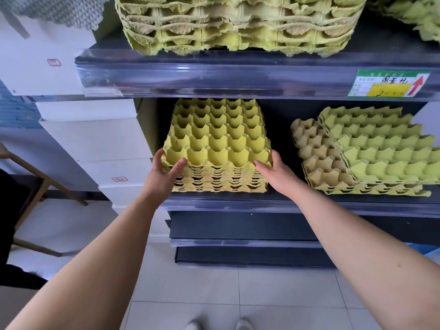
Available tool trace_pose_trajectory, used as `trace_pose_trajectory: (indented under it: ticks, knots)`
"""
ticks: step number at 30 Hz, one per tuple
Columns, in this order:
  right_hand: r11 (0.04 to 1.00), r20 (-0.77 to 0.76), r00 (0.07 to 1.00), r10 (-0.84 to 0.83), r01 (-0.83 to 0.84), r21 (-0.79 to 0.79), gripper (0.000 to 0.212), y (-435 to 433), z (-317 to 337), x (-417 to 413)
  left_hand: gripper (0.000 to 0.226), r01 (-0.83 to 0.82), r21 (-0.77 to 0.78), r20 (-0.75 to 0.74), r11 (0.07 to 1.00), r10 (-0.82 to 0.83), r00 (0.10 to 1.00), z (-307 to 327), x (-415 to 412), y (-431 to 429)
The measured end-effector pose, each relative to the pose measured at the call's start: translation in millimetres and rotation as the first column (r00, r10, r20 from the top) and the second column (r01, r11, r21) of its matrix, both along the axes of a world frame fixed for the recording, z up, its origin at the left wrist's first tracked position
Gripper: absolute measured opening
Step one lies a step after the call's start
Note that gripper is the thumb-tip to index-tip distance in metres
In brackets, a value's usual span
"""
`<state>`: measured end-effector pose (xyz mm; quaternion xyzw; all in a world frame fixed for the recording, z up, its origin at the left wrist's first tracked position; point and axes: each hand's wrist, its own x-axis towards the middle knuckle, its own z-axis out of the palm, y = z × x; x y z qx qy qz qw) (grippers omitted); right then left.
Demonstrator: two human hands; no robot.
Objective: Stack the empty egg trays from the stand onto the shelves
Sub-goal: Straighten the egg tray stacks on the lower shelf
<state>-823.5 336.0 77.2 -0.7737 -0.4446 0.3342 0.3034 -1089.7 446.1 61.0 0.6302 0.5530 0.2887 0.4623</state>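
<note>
A stack of yellow egg trays (pixel 217 139) sits on the left of the middle shelf (pixel 285 206). My left hand (pixel 164 172) grips the front-left corner of the top trays, thumb on top and fingers along the side. At the front-right corner my right hand (pixel 276 173) grips the same trays, thumb on the rim. The stack's front edge lies just behind the shelf lip.
A second, uneven stack of egg trays (pixel 366 151) lies on the right of the same shelf. The shelf above (pixel 214 72) holds a tall greenish tray stack (pixel 238 25) and carries a price label (pixel 388 83). White boxes (pixel 95 139) stand left of the shelving; a wooden stand leg (pixel 42 182) is at far left.
</note>
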Motion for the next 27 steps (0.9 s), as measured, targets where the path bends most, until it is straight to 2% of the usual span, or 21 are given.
trace_pose_trajectory:
  ticks: [3, 7, 10, 13, 15, 16, 18, 21, 22, 25, 27]
  knots:
    - [1.0, 0.22, 0.975, 0.023, -0.023, -0.004, 0.076, 10.1, 10.1, 1.5, 0.08, 0.005, 0.111, -0.13, 0.994, 0.009, 0.991, 8.2, 1.7, 10.1]
    - [0.993, 0.438, 0.892, 0.11, -0.118, -0.01, 0.074, 39.2, 28.1, -5.1, 0.096, 0.154, 0.228, -0.292, 0.961, -0.084, 0.953, 23.3, 13.6, 36.4]
    - [0.986, 0.55, 0.818, 0.166, -0.142, -0.086, 0.072, 67.1, 32.1, -3.0, 0.106, 0.26, 0.225, -0.439, 0.939, -0.14, 0.887, 32.9, 28.4, 60.9]
    - [0.971, 0.589, 0.775, 0.228, -0.135, -0.199, 0.072, 88.2, 28.3, 3.6, 0.11, 0.355, 0.134, -0.573, 0.925, -0.22, 0.789, 36.4, 40.8, 81.0]
    - [0.96, 0.574, 0.779, 0.253, -0.127, -0.25, 0.072, 93.4, 22.2, 7.3, 0.117, 0.439, 0.089, -0.703, 0.894, -0.256, 0.664, 32.2, 45.7, 87.7]
    - [0.958, 0.569, 0.782, 0.256, -0.124, -0.259, 0.071, 94.1, 19.1, 8.0, 0.116, 0.464, 0.087, -0.753, 0.882, -0.247, 0.61, 28.7, 47.4, 90.7]
    - [0.957, 0.561, 0.789, 0.252, -0.119, -0.263, 0.07, 92.7, 14.3, 7.5, 0.102, 0.469, 0.115, -0.791, 0.876, -0.205, 0.577, 23.6, 50.2, 89.0]
    - [0.958, 0.569, 0.785, 0.244, -0.105, -0.266, 0.068, 91.9, 14.7, 6.4, 0.123, 0.558, 0.099, -0.842, 0.824, -0.23, 0.488, 15.1, 48.1, 93.3]
    - [0.956, 0.586, 0.769, 0.254, -0.106, -0.274, 0.068, 91.8, 16.6, 6.1, 0.122, 0.557, 0.098, -0.839, 0.825, -0.233, 0.492, 15.1, 46.6, 95.1]
    - [0.964, 0.633, 0.731, 0.255, -0.143, -0.224, 0.069, 86.8, 22.5, 4.0, 0.093, 0.484, 0.165, -0.783, 0.859, -0.184, 0.595, 24.7, 43.4, 78.6]
    - [0.974, 0.625, 0.747, 0.228, -0.18, -0.141, 0.069, 74.1, 27.0, -1.4, 0.087, 0.543, 0.247, -0.791, 0.802, -0.157, 0.591, 31.1, 41.0, 54.8]
